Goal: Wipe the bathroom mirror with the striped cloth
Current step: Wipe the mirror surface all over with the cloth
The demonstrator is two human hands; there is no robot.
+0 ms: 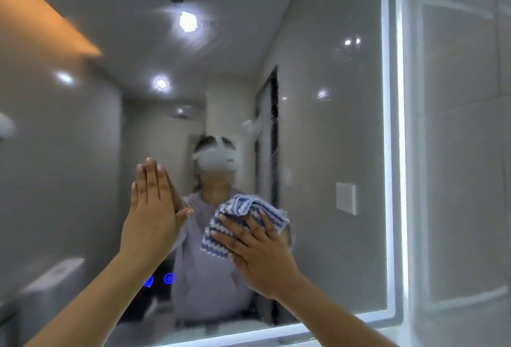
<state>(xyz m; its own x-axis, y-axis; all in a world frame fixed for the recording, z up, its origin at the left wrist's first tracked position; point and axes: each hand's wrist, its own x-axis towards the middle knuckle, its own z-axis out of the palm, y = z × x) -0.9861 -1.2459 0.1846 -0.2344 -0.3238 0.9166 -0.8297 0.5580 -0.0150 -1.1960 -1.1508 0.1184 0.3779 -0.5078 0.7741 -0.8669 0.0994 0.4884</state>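
Note:
The bathroom mirror (331,139) fills most of the view, with a lit white border along its top, right and bottom edges. My right hand (257,252) presses the blue-and-white striped cloth (243,219) flat against the glass in the lower middle, fingers spread straight over it. My left hand (152,208) rests flat on the mirror to the left of the cloth, fingers straight and together, holding nothing.
A pale tiled wall (464,153) runs to the right of the mirror. Two blue touch icons (159,280) glow low on the glass. An orange-lit surface (36,11) juts in at the upper left. The mirror reflects a person wearing a headset.

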